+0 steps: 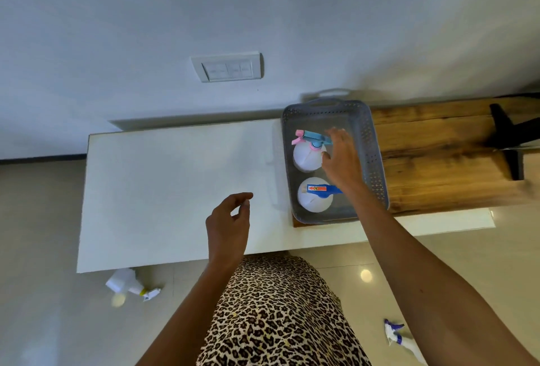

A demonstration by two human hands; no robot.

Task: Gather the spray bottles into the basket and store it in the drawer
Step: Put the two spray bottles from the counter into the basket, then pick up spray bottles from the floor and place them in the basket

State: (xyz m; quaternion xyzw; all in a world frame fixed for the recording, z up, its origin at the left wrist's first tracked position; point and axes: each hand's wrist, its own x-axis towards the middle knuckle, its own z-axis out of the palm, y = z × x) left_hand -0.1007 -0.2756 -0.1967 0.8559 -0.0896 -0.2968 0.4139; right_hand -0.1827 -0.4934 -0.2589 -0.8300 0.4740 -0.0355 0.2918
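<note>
A grey perforated basket (375, 155) stands on the right part of the white table, partly on a wooden board. Two white spray bottles stand upright in it: one with a pink and teal head (306, 155) at the far end, one with a blue head (314, 199) nearer me. My right hand (342, 161) hovers inside the basket beside the pink-headed bottle, fingers apart, holding nothing. My left hand (229, 225) hangs over the table's front middle, fingers loosely curled and empty. Two more spray bottles lie on the floor: a yellow-nozzled one (128, 285) at the left, a purple-headed one (399, 336) at the right.
The white table (175, 190) runs along a white wall with a switch plate (228, 67). A wooden board (438, 155) covers the table's right end, with a black stand (508, 143) on it. The floor is glossy beige tile. No drawer is in view.
</note>
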